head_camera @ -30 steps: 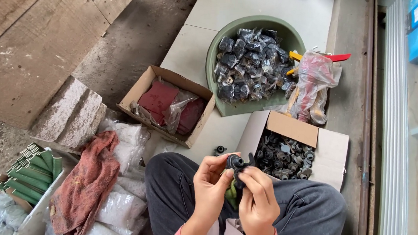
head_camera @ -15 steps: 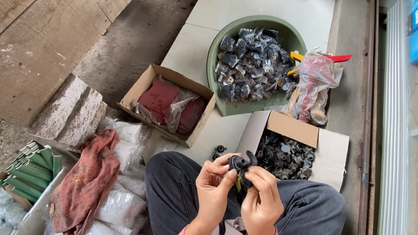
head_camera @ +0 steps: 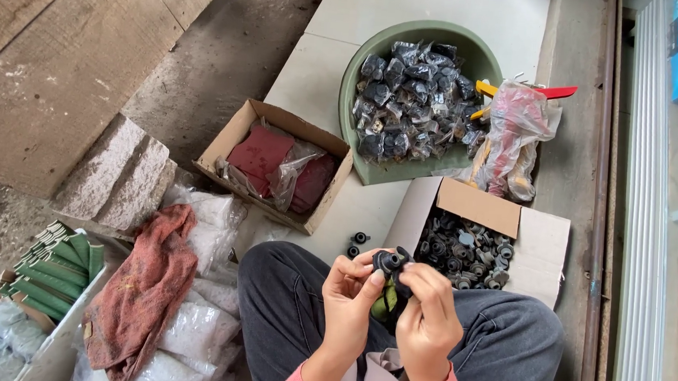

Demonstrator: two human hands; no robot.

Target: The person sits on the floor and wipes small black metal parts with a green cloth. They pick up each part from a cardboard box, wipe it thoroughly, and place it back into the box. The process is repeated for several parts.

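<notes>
The person sits cross-legged on the floor, and both hands meet above the lap. The left hand is curled closed, its thumb and fingertips pinching a small black plastic part from the left. The right hand is also closed around the same part, its fingers wrapped over the right and lower side. A bit of green shows between the two palms just under the part; what it is cannot be told.

Just beyond the hands, near the right knee, stands an open cardboard box filled with dark fittings of the same sort. Two loose black pieces lie on the floor beside that box, close to the left knee. Further off is a green basin heaped with small bagged black parts. Touching its right edge is a clear plastic bag holding red and yellow items. To the left of the basin sits another cardboard box holding dark red sheets and crumpled clear plastic. At the left of the person lies a reddish rag over white bags, with a stack of green packets beyond it.
</notes>
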